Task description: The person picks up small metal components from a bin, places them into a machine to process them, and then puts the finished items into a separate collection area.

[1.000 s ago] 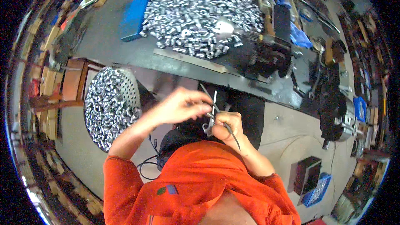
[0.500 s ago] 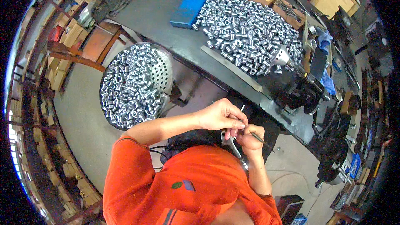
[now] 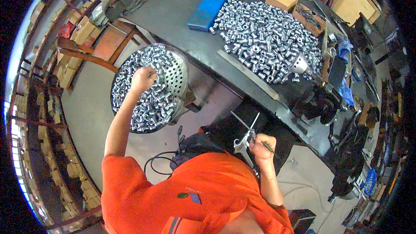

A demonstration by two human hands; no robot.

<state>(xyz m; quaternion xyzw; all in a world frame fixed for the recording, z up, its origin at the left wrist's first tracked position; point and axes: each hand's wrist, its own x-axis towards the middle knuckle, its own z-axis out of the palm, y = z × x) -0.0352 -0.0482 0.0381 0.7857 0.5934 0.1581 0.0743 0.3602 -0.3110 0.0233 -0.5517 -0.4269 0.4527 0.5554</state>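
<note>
My left hand [image 3: 144,79] is over a round perforated metal bowl [image 3: 183,67] heaped with short silvery metal sleeves [image 3: 141,115]. Its fingers are curled together at the pile; what they hold, if anything, is hidden. In front of my body, my right hand [image 3: 262,146] is closed around a silvery metal hand tool [image 3: 241,145] with a hook-shaped end. Two thin rods [image 3: 241,120] stick out ahead of that fist, and a slim dark rod [image 3: 269,147] shows behind the fingers. How these pieces join cannot be made out.
Many more sleeves [image 3: 264,34] lie piled on the dark bench [image 3: 173,15], by a blue box [image 3: 207,11] and a flat metal bar [image 3: 248,74]. A black machine [image 3: 318,102] stands at the bench's right. A wooden chair [image 3: 108,43] is behind the bowl.
My left hand has left my right hand and moved left to the bowl of sleeves. My right hand keeps its grip on the tool, whose thin rods now show more fully.
</note>
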